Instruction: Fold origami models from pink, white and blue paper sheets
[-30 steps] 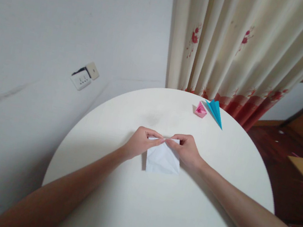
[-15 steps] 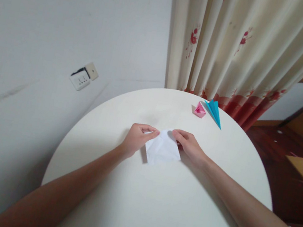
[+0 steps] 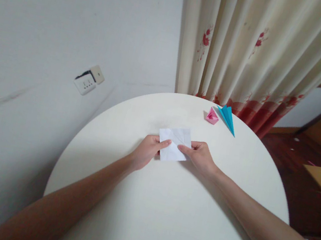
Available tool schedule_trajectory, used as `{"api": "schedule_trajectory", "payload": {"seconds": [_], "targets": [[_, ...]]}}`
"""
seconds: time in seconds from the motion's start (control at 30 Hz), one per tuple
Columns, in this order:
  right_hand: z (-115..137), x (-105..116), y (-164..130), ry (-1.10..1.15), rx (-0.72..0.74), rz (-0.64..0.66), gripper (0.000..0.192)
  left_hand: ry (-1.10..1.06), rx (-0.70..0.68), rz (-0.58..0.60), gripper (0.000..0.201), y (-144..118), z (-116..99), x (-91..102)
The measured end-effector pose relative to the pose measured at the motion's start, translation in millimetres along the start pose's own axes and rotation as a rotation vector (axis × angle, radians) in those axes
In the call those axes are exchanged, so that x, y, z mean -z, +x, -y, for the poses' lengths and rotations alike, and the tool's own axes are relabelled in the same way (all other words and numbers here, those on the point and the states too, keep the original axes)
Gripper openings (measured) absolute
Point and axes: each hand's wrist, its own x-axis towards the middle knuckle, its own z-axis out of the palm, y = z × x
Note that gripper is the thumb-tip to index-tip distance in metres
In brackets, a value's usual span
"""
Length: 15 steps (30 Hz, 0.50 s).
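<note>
Both forearms reach in over the near side of a round white table (image 3: 161, 223). Toward its middle, the left hand (image 3: 150, 152) grips the left edge of a small white sheet of paper (image 3: 176, 135), thumb on top and fingers beneath. The right hand (image 3: 200, 156) pinches the opposite edge the same way, the two thumbs pointing toward each other. Whether the paper touches the tabletop or is held just above it, I cannot tell.

Crease lines cross the sheet, so some folding appears to be done; it is a flat, roughly square piece with no raised shape yet. How many folds are left does not show.

Farther back, near the rim, a pink folded paper (image 3: 212, 117) sits just beside a blue paper plane (image 3: 227, 120), both looking finished. Beyond the table hangs a flowered curtain (image 3: 238, 47).
</note>
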Motion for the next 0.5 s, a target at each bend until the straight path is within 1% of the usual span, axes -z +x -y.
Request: {"api": "schedule_trajectory", "payload": {"seconds": [0.17, 0.3, 0.37, 0.5], "targets": [[-0.7, -1.7, -0.7, 0.034, -0.027, 0.037, 0.035, 0.044, -0.042, -0.040, 0.047, 0.6, -0.2, 0.5], [-1.2, -0.9, 0.0, 0.016, -0.006, -0.025, 0.034, 0.074, -0.002, -0.006, 0.049, -0.6, -0.6, -1.2], [-1.4, -0.8, -0.4, 0.028, -0.022, -0.040, 0.034, 0.104, 0.024, 0.005, 0.048, -1.0, -0.4, -0.8], [-1.9, -1.3, -1.9, 0.112, -0.087, 0.023, 0.037, 0.119, 0.011, 0.034, 0.045, -1.2, 0.2, 1.7]]}}
